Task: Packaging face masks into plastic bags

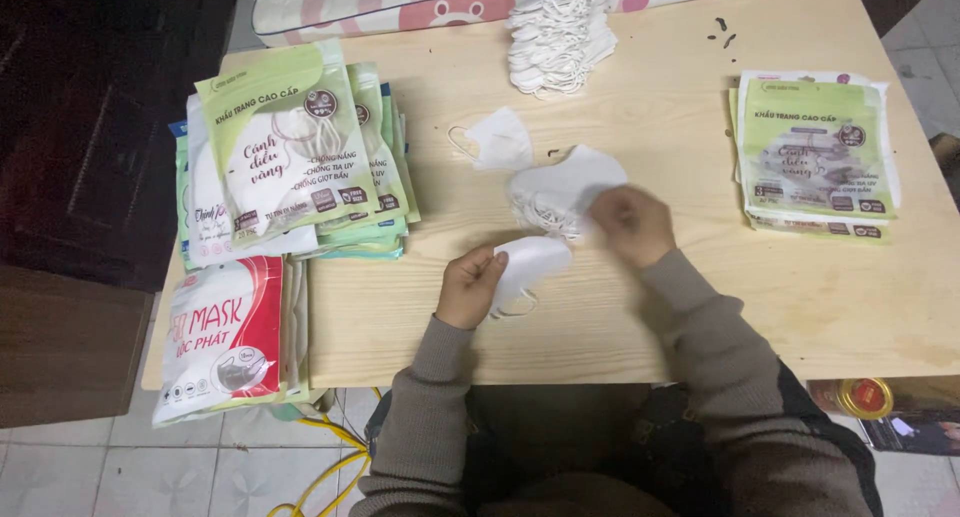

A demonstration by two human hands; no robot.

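Observation:
My left hand (470, 285) pinches a folded white face mask (528, 267) near the front of the wooden table (700, 297), its ear loop hanging below. My right hand (632, 223) rests on a small pile of white masks (560, 192) just behind, fingers closed on the top one. A single white mask (497, 140) lies apart, further back and to the left.
A tall stack of white masks (557, 39) sits at the table's far edge. Green printed pouches are piled at the left (300, 157) and right (815, 157). A red and white pouch (225, 337) overhangs the front left corner. Yellow cable (325, 467) lies on the tiled floor.

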